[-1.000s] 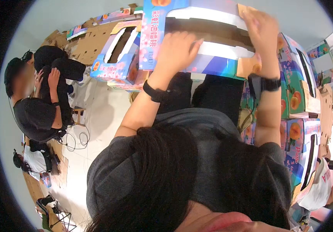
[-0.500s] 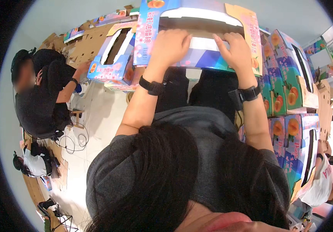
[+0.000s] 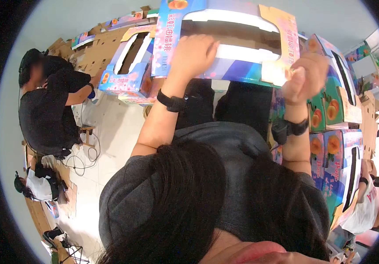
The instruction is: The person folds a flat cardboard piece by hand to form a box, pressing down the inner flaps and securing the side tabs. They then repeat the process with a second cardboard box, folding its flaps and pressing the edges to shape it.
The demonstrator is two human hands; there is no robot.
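Observation:
A printed fruit carton lies across my lap, its long top opening showing the brown inside. My left hand is closed over the near wall, fingers bent down into the opening. At the right end, my right hand is curled and slightly blurred, beside the carton's yellow end panel. A pale flap sticks out at the near right corner, right at the right fingertips. What those fingers hold, if anything, is hidden. Both wrists wear black bands.
Left of my carton stands a smaller-looking blue carton. Stacked peach cartons rise close on the right. A person in black sits at the left near cables on the floor. Flattened cardboard lies behind.
My right hand has left the near wall and moved right to the carton's end, its fingers now curled. A pale flap now shows at that corner. The left hand stays nearly in place.

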